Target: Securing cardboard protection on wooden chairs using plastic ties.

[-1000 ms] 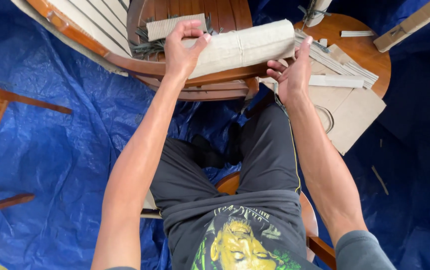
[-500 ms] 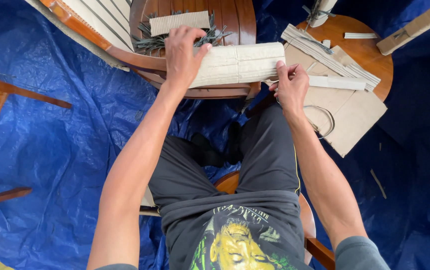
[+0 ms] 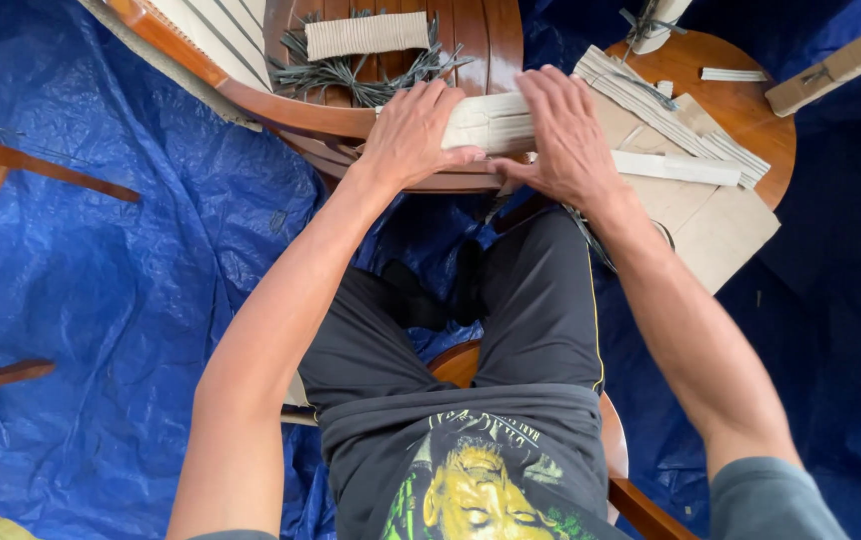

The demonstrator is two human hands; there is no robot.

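The person sits on a wooden stool (image 3: 456,362) over a blue tarp (image 3: 131,290), dark shorts and a printed shirt nearest the camera, both bare forearms reaching forward. The left hand (image 3: 413,135) lies palm down, fingers slightly spread, over the left end of a pale cardboard roll (image 3: 491,120); the right hand (image 3: 566,135) lies the same way on its right end, fingers flat and fanned, thumb tucked along the near side. The roll rests across the front rim of a round wooden chair seat (image 3: 391,40). Beyond it on the seat lie a bundle of thin grey-green sticks (image 3: 351,75) and a small corrugated cardboard piece (image 3: 368,33). To the right, a round wooden table (image 3: 751,120) bears flat cardboard sheets (image 3: 721,215) and strips (image 3: 676,165)
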